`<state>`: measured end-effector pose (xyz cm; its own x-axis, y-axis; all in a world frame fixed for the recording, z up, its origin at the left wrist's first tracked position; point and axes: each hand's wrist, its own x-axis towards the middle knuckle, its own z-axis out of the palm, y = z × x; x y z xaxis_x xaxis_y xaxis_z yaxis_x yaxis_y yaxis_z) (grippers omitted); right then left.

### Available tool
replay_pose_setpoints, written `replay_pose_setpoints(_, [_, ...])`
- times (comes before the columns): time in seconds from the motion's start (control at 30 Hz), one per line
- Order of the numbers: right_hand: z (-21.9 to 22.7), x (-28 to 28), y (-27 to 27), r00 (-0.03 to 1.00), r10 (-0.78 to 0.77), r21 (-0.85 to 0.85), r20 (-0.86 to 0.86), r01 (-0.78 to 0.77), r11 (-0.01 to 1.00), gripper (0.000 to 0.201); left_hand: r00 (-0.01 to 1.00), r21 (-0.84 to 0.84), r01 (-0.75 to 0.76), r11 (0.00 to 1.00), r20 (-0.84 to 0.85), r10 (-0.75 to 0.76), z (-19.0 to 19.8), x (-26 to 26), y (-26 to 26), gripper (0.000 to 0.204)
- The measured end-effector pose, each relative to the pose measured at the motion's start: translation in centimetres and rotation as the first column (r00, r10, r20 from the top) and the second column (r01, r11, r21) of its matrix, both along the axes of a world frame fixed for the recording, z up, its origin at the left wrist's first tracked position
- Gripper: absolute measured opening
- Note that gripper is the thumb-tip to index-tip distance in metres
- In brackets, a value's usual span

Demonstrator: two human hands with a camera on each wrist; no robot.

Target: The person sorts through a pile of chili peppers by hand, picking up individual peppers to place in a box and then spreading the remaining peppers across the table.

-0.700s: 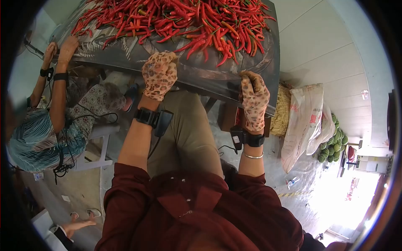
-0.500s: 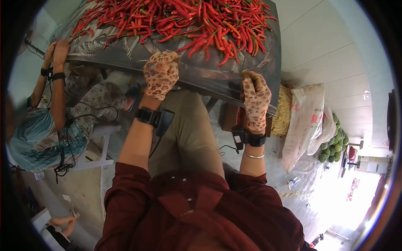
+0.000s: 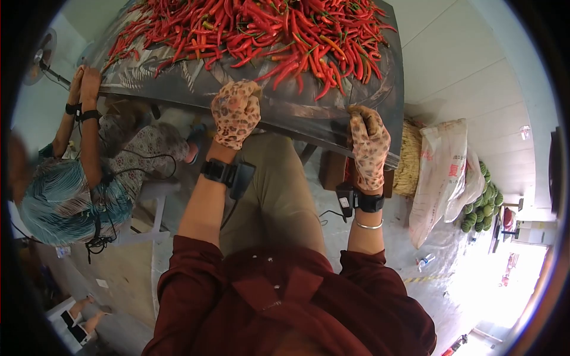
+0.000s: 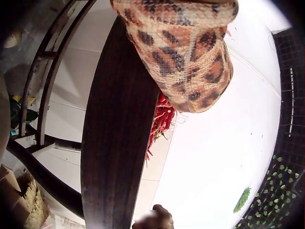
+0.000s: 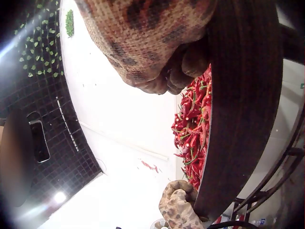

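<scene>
Red chilies (image 3: 255, 35) heap the surface (image 3: 297, 107) at twelve o'clock; left hand (image 3: 236, 114) at eleven, grip curled together on the edge (image 3: 303, 132); right hand (image 3: 370, 145) at one, fingers bunched there too.

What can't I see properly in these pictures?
Anything inside the left hand: head view, hidden by its curled fingers.
Far side of the chili heap: head view, cut off by the top edge.
Inside of the white sack: head view, hidden by its own side.
The sack's small print: head view, too small.
</scene>
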<state>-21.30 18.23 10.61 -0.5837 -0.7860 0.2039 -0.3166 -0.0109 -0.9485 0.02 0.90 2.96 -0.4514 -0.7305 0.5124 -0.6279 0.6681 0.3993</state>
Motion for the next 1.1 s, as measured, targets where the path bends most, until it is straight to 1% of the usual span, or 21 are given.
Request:
replay_pose_setpoints(0.03, [-0.1,0.0,0.0,1.0,0.002,-0.012,0.0,-0.002,1.0,0.014,0.996,-0.197,0.005,0.98,-0.084,-0.022,-0.3,-0.2,-0.5,0.022])
replay_pose_setpoints(0.07, [-0.2,-0.1,0.0,1.0,0.005,-0.025,0.0,-0.005,1.0,0.014,0.985,-0.387,-0.006,0.922,-0.162,-0.061,-0.6,-0.3,-0.8,0.017])
replay_pose_setpoints(0.2, [-0.4,-0.2,-0.1,0.999,-0.003,-0.047,-0.041,0.002,0.999,0.013,0.98,-0.336,-0.015,0.942,-0.191,-0.052,-0.9,-0.2,-0.5,0.017])
replay_pose_setpoints(0.23, [-0.5,-0.2,-0.1,0.998,-0.01,-0.047,-0.055,0.007,0.999,0.013,0.993,-0.191,0.019,0.981,-0.108,-0.04,-0.5,0.2,-0.2,0.022])
replay_pose_setpoints(0.27, [-0.6,-0.2,-0.1,0.998,-0.016,-0.046,-0.068,0.013,0.999,0.013,0.999,-0.039,0.039,0.998,-0.022,-0.04,-0.2,0.4,0.0,0.03])
replay_pose_setpoints(0.3, [-0.5,-0.2,-0.1,0.998,-0.017,-0.049,-0.067,0.013,0.999,0.013,0.999,-0.042,0.04,0.998,-0.02,-0.041,-0.3,0.2,-0.2,0.03])
replay_pose_setpoints(0.37, [-0.3,-0.2,0.0,0.999,0.002,-0.008,0.035,-0.002,1.0,0.013,0.98,-0.292,0.007,0.956,-0.187,-0.064,-0.6,-0.4,-0.6,0.018])
replay_pose_setpoints(0.4, [-0.5,-0.2,0.0,0.999,0.003,-0.01,0.038,-0.003,1.0,0.013,0.981,-0.294,0.007,0.956,-0.183,-0.063,-0.5,-0.4,-0.4,0.018])
replay_pose_setpoints(0.47, [-0.9,-0.4,-0.2,0.994,-0.019,-0.076,-0.107,0.011,0.997,0.013,0.984,-0.177,0.006,0.984,-0.173,-0.038,-0.2,-0.5,-0.2,0.018])
replay_pose_setpoints(0.5, [-0.8,-0.3,-0.2,0.994,-0.019,-0.079,-0.107,0.011,0.997,0.013,0.987,-0.28,-0.013,0.96,-0.156,-0.033,-0.6,-0.4,-0.5,0.02])
replay_pose_setpoints(0.53, [-0.7,-0.2,-0.2,0.998,-0.012,-0.074,-0.061,0.007,0.997,0.013,0.987,-0.282,-0.012,0.959,-0.157,-0.034,-1.2,-0.2,-0.6,0.02])
replay_pose_setpoints(0.57, [-0.5,-0.1,-0.2,1.0,-0.005,-0.072,-0.016,0.004,0.997,0.013,0.997,-0.19,-0.003,0.982,-0.081,-0.013,-1.6,0.1,-0.7,0.024])
replay_pose_setpoints(0.6, [-0.4,0.0,-0.1,1.0,-0.008,-0.076,-0.018,0.007,0.997,0.013,1.0,-0.095,-0.001,0.995,-0.004,0.0,-1.8,0.1,-0.7,0.03])
replay_pose_setpoints(0.67, [-0.2,0.0,-0.1,1.0,-0.004,-0.045,0.006,0.004,0.999,0.013,1.0,-0.087,0.002,0.996,-0.019,-0.004,-2.3,0.1,-0.8,0.031])
replay_pose_setpoints(0.87, [-0.4,0.0,-0.1,1.0,-0.009,-0.054,0.012,0.009,0.998,0.014,1.0,-0.102,0.029,0.994,-0.007,-0.03,-1.0,0.3,-0.4,0.032])
replay_pose_setpoints(0.93, [0.0,0.2,-0.1,1.0,-0.013,-0.052,0.019,0.014,0.999,0.014,0.997,-0.084,0.023,0.996,-0.073,-0.029,-1.4,0.3,-0.5,0.033])
replay_pose_setpoints(0.97, [0.1,0.2,0.0,1.0,-0.011,-0.039,0.023,0.012,0.999,0.014,0.995,-0.181,0.037,0.983,-0.083,-0.052,-1.8,0.3,-0.9,0.031])
replay_pose_setpoints(1.0, [0.1,0.2,0.0,0.999,-0.021,-0.049,0.028,0.022,0.999,0.014,0.995,-0.191,0.048,0.98,-0.078,-0.064,-1.1,0.3,-0.8,0.031])
replay_pose_setpoints(1.07, [0.2,0.2,0.0,1.0,-0.029,0.001,0.004,0.029,1.0,0.013,0.998,-0.093,0.047,0.995,-0.029,-0.05,0.2,0.3,-0.2,0.028])
replay_pose_setpoints(1.1, [0.0,0.1,0.0,0.999,-0.037,-0.007,0.008,0.037,0.999,0.013,0.996,-0.155,0.048,0.987,-0.066,-0.059,0.2,0.2,-0.2,0.025])
